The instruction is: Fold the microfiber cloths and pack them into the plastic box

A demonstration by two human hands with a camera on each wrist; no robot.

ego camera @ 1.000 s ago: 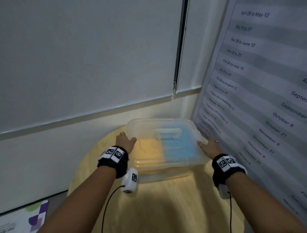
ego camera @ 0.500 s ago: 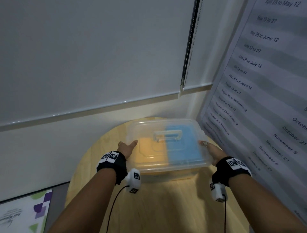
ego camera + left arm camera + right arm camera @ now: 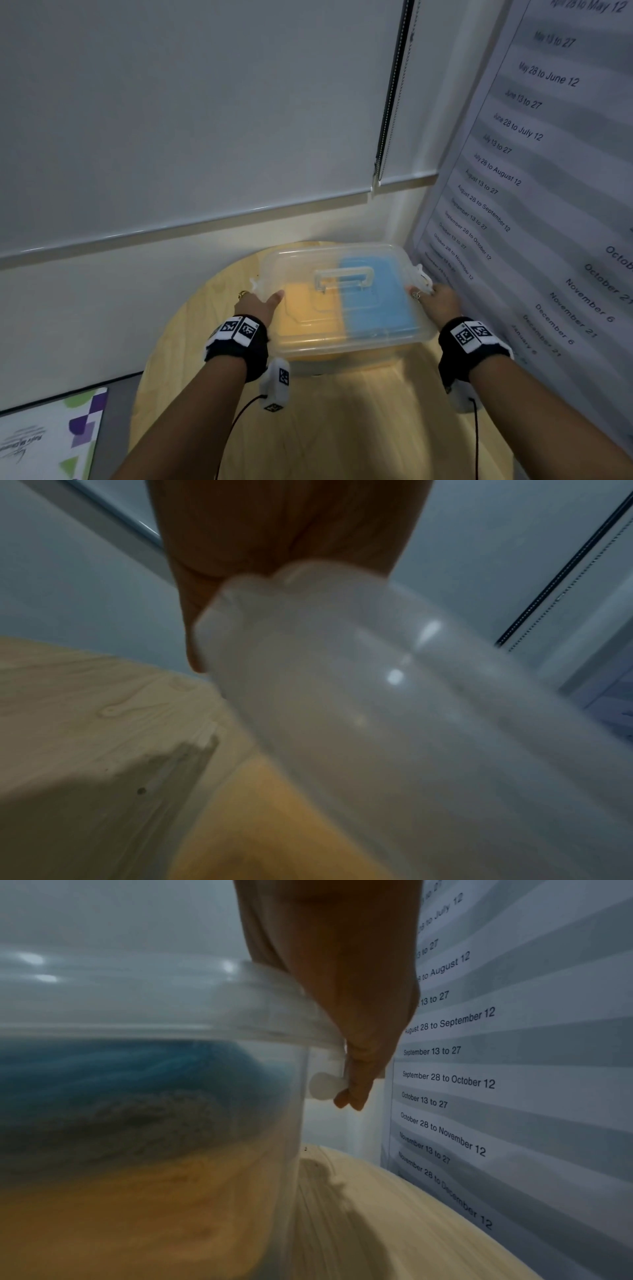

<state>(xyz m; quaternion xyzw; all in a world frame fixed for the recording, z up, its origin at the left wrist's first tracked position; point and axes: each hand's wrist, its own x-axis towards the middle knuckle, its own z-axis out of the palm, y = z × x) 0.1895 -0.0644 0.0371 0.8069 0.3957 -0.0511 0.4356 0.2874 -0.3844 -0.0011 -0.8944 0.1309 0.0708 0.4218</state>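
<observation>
Two forearms reach forward over the round wooden table [image 3: 342, 428], each wrist strapped with a black band and a small white camera on a cord; left hand [image 3: 257, 306] grasps the left end of the plastic box [image 3: 359, 346], thumb laid over the lid edge; the left wrist view is blurred, palm against the clear wall, so how the fingers lie beneath I cannot tell; right hand [image 3: 439, 303] grasps the right end, its fingertips [image 3: 352, 1099] curled at a white side latch [image 3: 323, 1087], probably to snap it down or to steady the box; holding both ends at once suits seating a lid evenly; box rests on the table's far half, lid [image 3: 325, 263] on with its moulded handle [image 3: 344, 277] up; folded cloths lie inside, orange cloth [image 3: 301, 308] left, blue cloth [image 3: 375, 301] right; the right wrist view shows blue stacked over something grey, then orange below; packing looks finished, only latching left; beyond, drawn window blinds [image 3: 188, 113] with a bead chain, and on the right a printed date schedule [image 3: 548, 171] close beside the box.
</observation>
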